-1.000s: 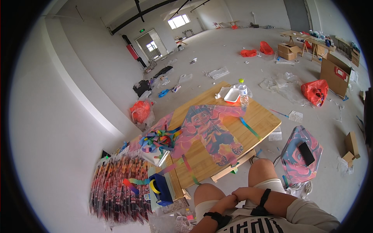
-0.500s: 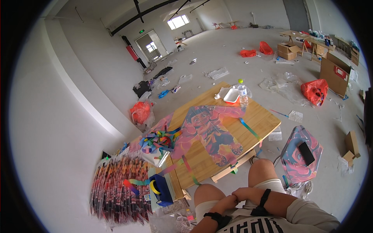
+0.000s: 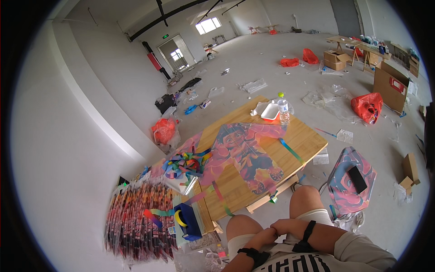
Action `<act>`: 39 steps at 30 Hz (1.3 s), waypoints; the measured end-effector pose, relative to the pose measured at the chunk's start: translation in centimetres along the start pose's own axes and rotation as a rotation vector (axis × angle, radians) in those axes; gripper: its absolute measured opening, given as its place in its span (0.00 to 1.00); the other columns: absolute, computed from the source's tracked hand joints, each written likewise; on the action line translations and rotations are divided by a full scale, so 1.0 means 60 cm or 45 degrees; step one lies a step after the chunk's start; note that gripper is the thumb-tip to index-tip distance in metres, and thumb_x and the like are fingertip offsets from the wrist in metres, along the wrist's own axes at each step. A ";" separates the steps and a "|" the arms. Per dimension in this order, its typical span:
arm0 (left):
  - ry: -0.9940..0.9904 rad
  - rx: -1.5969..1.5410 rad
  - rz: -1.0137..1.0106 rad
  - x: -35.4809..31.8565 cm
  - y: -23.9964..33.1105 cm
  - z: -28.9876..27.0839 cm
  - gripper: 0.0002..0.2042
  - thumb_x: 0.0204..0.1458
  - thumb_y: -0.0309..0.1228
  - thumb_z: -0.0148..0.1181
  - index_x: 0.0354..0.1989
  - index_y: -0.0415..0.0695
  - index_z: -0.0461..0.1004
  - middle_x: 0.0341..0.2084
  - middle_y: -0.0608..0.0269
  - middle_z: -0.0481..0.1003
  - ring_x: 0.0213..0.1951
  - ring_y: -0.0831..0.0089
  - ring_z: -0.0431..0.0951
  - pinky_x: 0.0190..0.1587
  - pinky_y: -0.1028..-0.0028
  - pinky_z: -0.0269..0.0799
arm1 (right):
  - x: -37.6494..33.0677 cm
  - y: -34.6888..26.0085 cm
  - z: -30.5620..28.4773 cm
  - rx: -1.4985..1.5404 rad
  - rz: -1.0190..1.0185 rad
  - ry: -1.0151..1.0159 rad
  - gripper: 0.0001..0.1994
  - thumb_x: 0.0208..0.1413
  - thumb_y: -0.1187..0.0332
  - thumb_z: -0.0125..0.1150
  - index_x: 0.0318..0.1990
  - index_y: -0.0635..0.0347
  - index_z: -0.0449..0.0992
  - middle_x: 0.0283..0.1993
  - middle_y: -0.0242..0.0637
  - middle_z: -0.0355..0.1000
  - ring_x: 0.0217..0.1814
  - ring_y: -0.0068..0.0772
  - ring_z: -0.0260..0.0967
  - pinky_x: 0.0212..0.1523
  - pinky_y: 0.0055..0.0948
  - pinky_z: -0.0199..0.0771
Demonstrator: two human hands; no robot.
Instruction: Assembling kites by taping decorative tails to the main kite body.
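Observation:
My left hand (image 3: 268,234) and my right hand (image 3: 282,225) rest together between my thighs, wrists bent inward and touching each other. Their fingers are tucked down and hidden, so whatever they may hold does not show. Beyond my knees stands a wooden table (image 3: 231,195). Across it lies a printed kite sheet (image 3: 244,147) with a cartoon figure, pink and blue, with ribbon tails hanging over the near edge. A heap of rainbow ribbons (image 3: 183,165) sits at the table's left, apart from both hands.
Left of my legs are a blue tape dispenser (image 3: 192,226) and a stack of plastic-wrapped printed kites (image 3: 140,220). A bottle (image 3: 283,113) and white tray (image 3: 270,111) stand at the table's far end. On the right, a phone (image 3: 357,178) lies on a printed stool (image 3: 346,199).

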State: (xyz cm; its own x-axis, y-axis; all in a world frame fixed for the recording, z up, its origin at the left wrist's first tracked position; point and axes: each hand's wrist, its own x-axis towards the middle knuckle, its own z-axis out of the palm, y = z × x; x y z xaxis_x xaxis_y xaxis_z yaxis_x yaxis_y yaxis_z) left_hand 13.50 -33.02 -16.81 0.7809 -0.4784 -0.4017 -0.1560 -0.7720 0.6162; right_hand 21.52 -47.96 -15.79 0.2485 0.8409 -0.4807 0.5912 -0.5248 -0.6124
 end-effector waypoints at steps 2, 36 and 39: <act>-0.001 -0.005 -0.003 -0.001 0.002 -0.001 0.14 0.56 0.36 0.57 0.37 0.38 0.81 0.36 0.41 0.80 0.40 0.44 0.80 0.42 0.56 0.76 | -0.001 -0.001 -0.001 0.007 -0.003 0.004 0.18 0.43 0.69 0.68 0.45 0.58 0.80 0.38 0.44 0.81 0.43 0.46 0.80 0.44 0.43 0.77; -0.019 -0.036 -0.066 0.003 -0.006 0.011 0.13 0.55 0.33 0.55 0.41 0.39 0.82 0.39 0.42 0.81 0.43 0.46 0.81 0.46 0.57 0.76 | -0.010 -0.005 0.001 -0.005 -0.013 0.041 0.17 0.44 0.71 0.68 0.45 0.58 0.80 0.37 0.44 0.81 0.42 0.45 0.80 0.43 0.41 0.77; -0.026 -0.037 -0.054 0.005 -0.005 0.010 0.14 0.55 0.33 0.55 0.42 0.39 0.81 0.40 0.42 0.81 0.44 0.47 0.81 0.47 0.57 0.76 | -0.008 -0.002 0.000 0.001 0.004 0.015 0.18 0.43 0.71 0.69 0.46 0.58 0.80 0.38 0.45 0.81 0.43 0.46 0.80 0.42 0.41 0.77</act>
State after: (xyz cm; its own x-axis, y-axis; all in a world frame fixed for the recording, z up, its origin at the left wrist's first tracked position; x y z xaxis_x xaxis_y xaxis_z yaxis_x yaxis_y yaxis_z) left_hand 13.41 -33.18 -17.54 0.7739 -0.4543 -0.4413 -0.1051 -0.7792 0.6178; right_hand 21.32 -48.31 -15.51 0.2593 0.8408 -0.4751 0.5899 -0.5274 -0.6114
